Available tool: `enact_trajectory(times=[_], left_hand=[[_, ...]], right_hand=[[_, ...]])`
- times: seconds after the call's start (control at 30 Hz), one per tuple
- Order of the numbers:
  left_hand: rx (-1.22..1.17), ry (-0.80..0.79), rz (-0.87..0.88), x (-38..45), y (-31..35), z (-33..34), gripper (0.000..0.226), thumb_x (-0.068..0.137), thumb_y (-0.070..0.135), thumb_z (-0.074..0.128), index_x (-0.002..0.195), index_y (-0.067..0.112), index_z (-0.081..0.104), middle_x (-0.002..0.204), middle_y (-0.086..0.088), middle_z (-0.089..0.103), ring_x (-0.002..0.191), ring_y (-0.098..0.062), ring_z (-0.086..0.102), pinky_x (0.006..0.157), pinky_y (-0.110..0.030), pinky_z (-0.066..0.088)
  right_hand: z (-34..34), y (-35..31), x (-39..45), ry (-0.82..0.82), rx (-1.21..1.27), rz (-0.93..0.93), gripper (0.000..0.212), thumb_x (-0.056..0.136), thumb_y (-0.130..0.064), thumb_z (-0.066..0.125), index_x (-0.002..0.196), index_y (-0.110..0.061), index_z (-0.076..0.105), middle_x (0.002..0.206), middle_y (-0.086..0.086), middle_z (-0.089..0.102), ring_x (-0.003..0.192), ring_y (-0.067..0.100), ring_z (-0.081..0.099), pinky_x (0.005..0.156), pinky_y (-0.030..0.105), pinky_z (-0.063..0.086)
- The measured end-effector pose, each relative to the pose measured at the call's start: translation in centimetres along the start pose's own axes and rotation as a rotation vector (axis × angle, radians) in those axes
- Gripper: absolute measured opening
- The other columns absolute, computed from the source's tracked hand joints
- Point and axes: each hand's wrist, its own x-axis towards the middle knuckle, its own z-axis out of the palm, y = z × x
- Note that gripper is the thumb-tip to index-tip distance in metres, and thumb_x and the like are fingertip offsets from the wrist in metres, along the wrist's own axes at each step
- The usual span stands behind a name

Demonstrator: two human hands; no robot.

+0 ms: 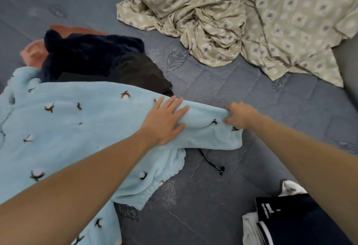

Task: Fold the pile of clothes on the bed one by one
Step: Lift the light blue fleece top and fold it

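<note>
Folding: blue fleece (pixel 64 128) lies spread over the left half of the bed (pixel 222 82), part-covering the pile.
Fleece: pale blue, fuzzy, dotted with small dark-and-white motifs; one sleeve (pixel 209 126) stretches out to the right across the mattress; gathered hem bunches below it.
Left hand (pixel 164 120): flat, fingers straight and slightly spread, palm pressing down on the sleeve near where it joins the body.
Right hand (pixel 238 115): fingers curled, pinching the sleeve's far end at the cuff, cloth pulled taut between the hands.
Pile (pixel 93 58): behind the fleece, a navy garment on top, a dark brown one (pixel 143 72) beside it, an orange one (pixel 34 53) underneath at the far left edge.
Cord (pixel 211 162): black, on the mattress just below the sleeve, one end under the fleece.
Sheet (pixel 251 22): beige, diamond print, crumpled at the far right.
Stack (pixel 280 219): bottom right corner, dark garment with white stripes over white cloth, partly hidden by the right forearm.
</note>
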Motion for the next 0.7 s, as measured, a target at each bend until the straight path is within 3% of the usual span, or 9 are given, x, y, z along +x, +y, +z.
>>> enact_trajectory(times=[0.1, 0.17, 0.27, 0.33, 0.4, 0.5, 0.6, 0.7], left_hand=[[-0.004, 0.009, 0.007, 1.6, 3.4, 0.7, 0.07, 0.103, 0.06, 0.015, 0.164, 0.026, 0.025, 0.172, -0.006, 0.016, 0.159, -0.026, 0.013, 0.129, -0.045, 0.006], [-0.095, -0.007, 0.044, 2.8, 5.7, 1.1, 0.07, 0.105, 0.061, 0.025, 0.164, 0.025, 0.022, 0.173, -0.004, 0.011, 0.16, -0.024, 0.008, 0.129, -0.04, 0.002], [-0.355, 0.007, 0.062, 3.8, 10.1, 1.2, 0.081, 0.101, 0.067, 0.039, 0.165, 0.019, 0.023, 0.173, -0.002, 0.015, 0.158, -0.021, 0.012, 0.129, -0.037, 0.008], [-0.535, -0.008, 0.0, 3.8, 13.3, 1.2, 0.096, 0.094, 0.074, 0.049, 0.165, 0.018, 0.017, 0.172, 0.001, 0.017, 0.157, -0.017, 0.015, 0.128, -0.037, 0.016], [-0.651, -0.034, -0.063, 3.6, 16.0, 1.1, 0.115, 0.084, 0.078, 0.06, 0.166, 0.015, 0.009, 0.172, 0.001, 0.015, 0.157, -0.017, 0.015, 0.127, -0.038, 0.021], [-0.742, -0.028, -0.156, 3.8, 17.8, 1.0, 0.13, 0.076, 0.075, 0.073, 0.165, 0.014, 0.0, 0.171, 0.0, 0.012, 0.155, -0.017, 0.015, 0.122, -0.037, 0.028], [-0.837, 0.039, -0.341, 4.1, 17.0, 1.1, 0.112, 0.086, 0.045, 0.079, 0.164, 0.014, 0.005, 0.16, -0.005, 0.029, 0.137, -0.02, 0.043, 0.099, -0.032, 0.047], [-0.916, 0.143, -0.461, 3.5, 14.6, 0.5, 0.064, 0.092, 0.004, 0.061, 0.152, 0.011, 0.039, 0.13, -0.005, 0.057, 0.113, -0.024, 0.06, 0.081, -0.025, 0.047]], right_hand=[[-0.5, 2.4, -0.6, -0.025, 0.202, 0.031, 0.023, 0.097, -0.033, 0.07, 0.099, -0.011, 0.064, 0.1, 0.01, 0.064, 0.094, 0.03, 0.061, 0.07, 0.036, 0.048], [-0.3, 3.1, -1.2, 0.004, 0.404, 0.018, 0.026, 0.095, -0.028, 0.074, 0.08, -0.013, 0.059, 0.08, 0.006, 0.058, 0.081, 0.027, 0.058, 0.059, 0.032, 0.042], [0.6, 3.6, -2.2, 0.069, 0.7, 0.062, 0.022, 0.093, -0.023, 0.077, 0.091, -0.004, 0.067, 0.076, 0.006, 0.061, 0.075, 0.022, 0.06, 0.05, 0.026, 0.047], [1.2, 3.4, -3.0, 0.064, 0.906, 0.129, 0.015, 0.094, -0.021, 0.075, 0.098, -0.01, 0.066, 0.079, 0.005, 0.063, 0.071, 0.018, 0.063, 0.048, 0.024, 0.051], [1.4, 2.9, -3.7, 0.002, 1.137, 0.179, 0.009, 0.098, -0.017, 0.069, 0.105, -0.014, 0.065, 0.09, 0.006, 0.066, 0.074, 0.017, 0.066, 0.054, 0.029, 0.057], [0.9, 2.2, -4.4, -0.125, 1.444, 0.14, 0.022, 0.103, -0.013, 0.059, 0.124, -0.011, 0.064, 0.112, 0.012, 0.067, 0.09, 0.021, 0.069, 0.064, 0.034, 0.062], [0.0, 1.6, -4.9, -0.281, 1.667, 0.063, 0.04, 0.101, 0.0, 0.041, 0.134, -0.01, 0.06, 0.127, 0.016, 0.069, 0.105, 0.028, 0.072, 0.08, 0.039, 0.064], [-1.2, -0.1, -5.1, -0.359, 1.634, -0.02, 0.063, 0.09, 0.021, 0.031, 0.137, -0.012, 0.058, 0.131, 0.015, 0.07, 0.113, 0.033, 0.072, 0.089, 0.041, 0.063]])
